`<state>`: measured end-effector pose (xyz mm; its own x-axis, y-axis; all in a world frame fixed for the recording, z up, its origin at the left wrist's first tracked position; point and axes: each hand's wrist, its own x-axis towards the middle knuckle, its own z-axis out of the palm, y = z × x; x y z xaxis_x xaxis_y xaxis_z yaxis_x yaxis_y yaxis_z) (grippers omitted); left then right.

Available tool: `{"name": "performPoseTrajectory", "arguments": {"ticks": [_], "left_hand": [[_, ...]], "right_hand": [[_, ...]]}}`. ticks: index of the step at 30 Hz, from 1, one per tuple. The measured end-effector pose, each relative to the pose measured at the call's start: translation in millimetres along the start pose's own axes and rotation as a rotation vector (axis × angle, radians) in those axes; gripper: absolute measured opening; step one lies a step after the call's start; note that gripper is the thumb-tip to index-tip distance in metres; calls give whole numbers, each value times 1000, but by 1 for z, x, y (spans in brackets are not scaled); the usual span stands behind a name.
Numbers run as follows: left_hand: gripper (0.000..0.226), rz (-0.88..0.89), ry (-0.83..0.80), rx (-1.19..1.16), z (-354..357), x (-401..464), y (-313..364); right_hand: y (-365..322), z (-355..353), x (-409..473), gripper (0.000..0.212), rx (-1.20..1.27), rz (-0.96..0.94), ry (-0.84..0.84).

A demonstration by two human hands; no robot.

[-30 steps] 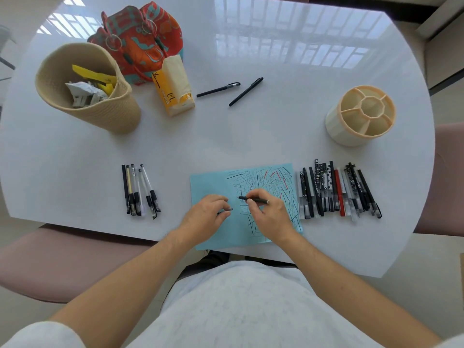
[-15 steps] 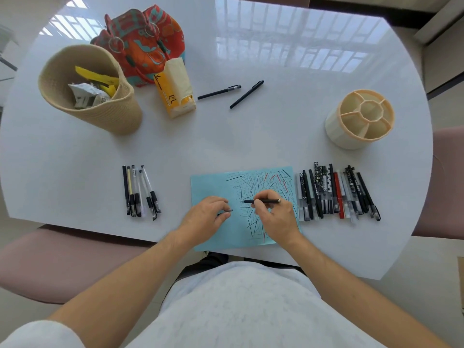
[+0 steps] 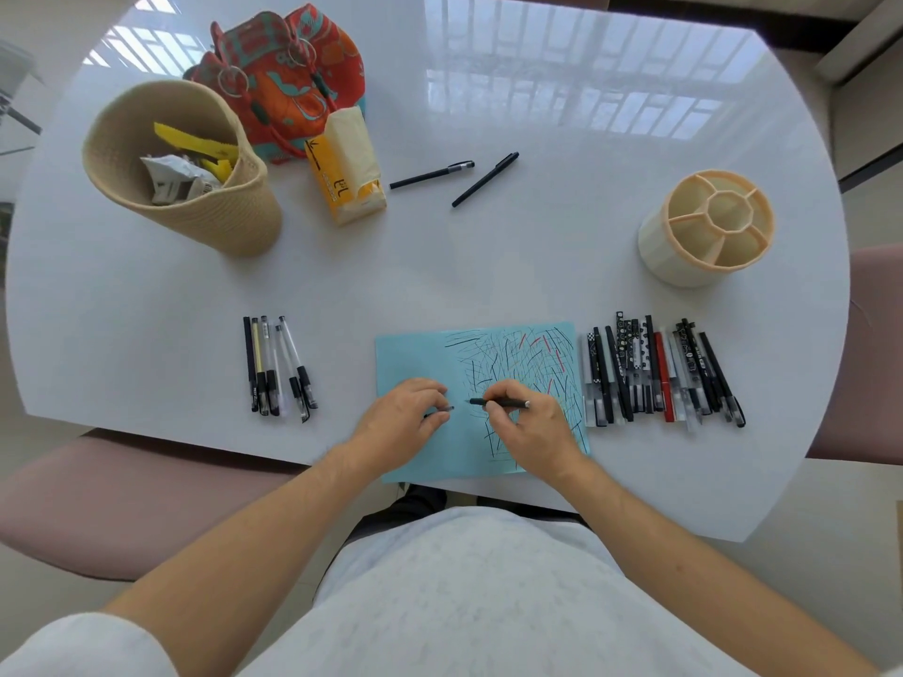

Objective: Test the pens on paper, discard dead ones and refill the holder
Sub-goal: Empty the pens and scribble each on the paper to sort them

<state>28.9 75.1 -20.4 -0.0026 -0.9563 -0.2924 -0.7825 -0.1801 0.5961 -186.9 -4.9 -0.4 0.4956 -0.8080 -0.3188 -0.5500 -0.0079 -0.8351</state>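
— What does the bench (image 3: 537, 266) look like?
— White, glossy, rounded at the corners. Window panes reflect along its far edge. Pink seats (image 3: 122, 505) stand at both sides, pale floor beyond.

— And the hands?
— Both over the blue paper (image 3: 415, 354) at the near edge. The right hand (image 3: 532, 427) pinches a black pen (image 3: 501, 403), held level, tip pointing left. The left hand (image 3: 405, 417) has its fingers curled around a small dark piece, likely the cap (image 3: 442, 410); its end pokes out toward the pen's tip, a small gap between them.

— The paper?
— Its right half is covered with scribbled lines, mostly black, some red.

— Other pens?
— A big row (image 3: 659, 373) just right of the paper, five (image 3: 276, 368) well to the left, two black ones (image 3: 454, 178) farther back.

— The holder?
— The cream holder (image 3: 703, 232), divided into compartments, stands back right.

— Anything else?
— A woven basket (image 3: 195, 188) with crumpled scraps back left, a patterned orange bag (image 3: 288, 75) and a tissue pack (image 3: 347, 173) beside it.
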Motion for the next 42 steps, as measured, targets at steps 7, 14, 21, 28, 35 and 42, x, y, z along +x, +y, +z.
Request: {"name": "performPoseTrajectory", "arguments": {"ticks": [7,14,21,28,35,42], "left_hand": [[16,-13,-8,-1,-1,-1,1],[16,-14,-14,13,-1,-1,2],[16,-8,1,1,-5,-2,11],[12,20,23,-78,-15,0,35],[15,132,98,-20,-21,15,64],[23,132,21,-21,-20,27,73]], "right_hand": [[-3,-5,-3,14,0,80,56],[-12,-11,-5,17,197,136,112],[-23,-12,-4,16,426,170,82],[-27,-11,-4,8,576,227,-26],[-37,-18,-4,12,719,280,106],[-36,-48,12,19,463,351,57]]}}
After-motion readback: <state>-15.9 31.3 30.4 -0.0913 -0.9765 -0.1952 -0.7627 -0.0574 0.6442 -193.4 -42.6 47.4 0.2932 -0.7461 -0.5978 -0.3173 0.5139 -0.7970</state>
